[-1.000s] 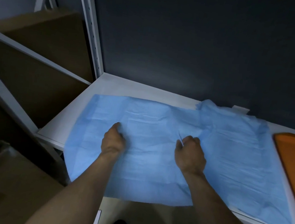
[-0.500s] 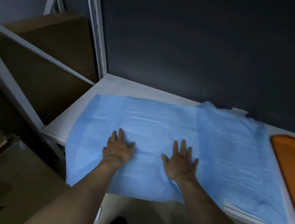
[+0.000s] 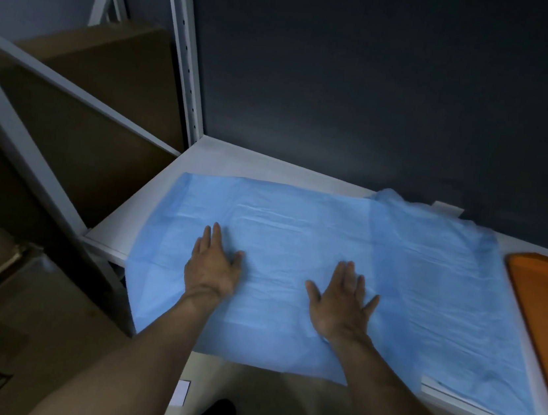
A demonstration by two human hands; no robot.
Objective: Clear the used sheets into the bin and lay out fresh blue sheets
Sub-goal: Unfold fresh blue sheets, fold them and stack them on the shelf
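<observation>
Hands flat, fingers spread: your left hand [image 3: 213,269] & right hand [image 3: 340,301] press the blue sheet [image 3: 298,224] on the shelf [image 3: 223,156]. Sheet overhangs shelf's front edge; uneven strokes cd drag it off or bunch it.

One camera sits on the person's head. It looks forward and down at the white shelf [image 3: 209,158] from just over its front edge, facing the dark wall [image 3: 384,83] behind. It is close: the blue sheet [image 3: 299,217] fills the middle, and the shelf's right end is cut off.
</observation>
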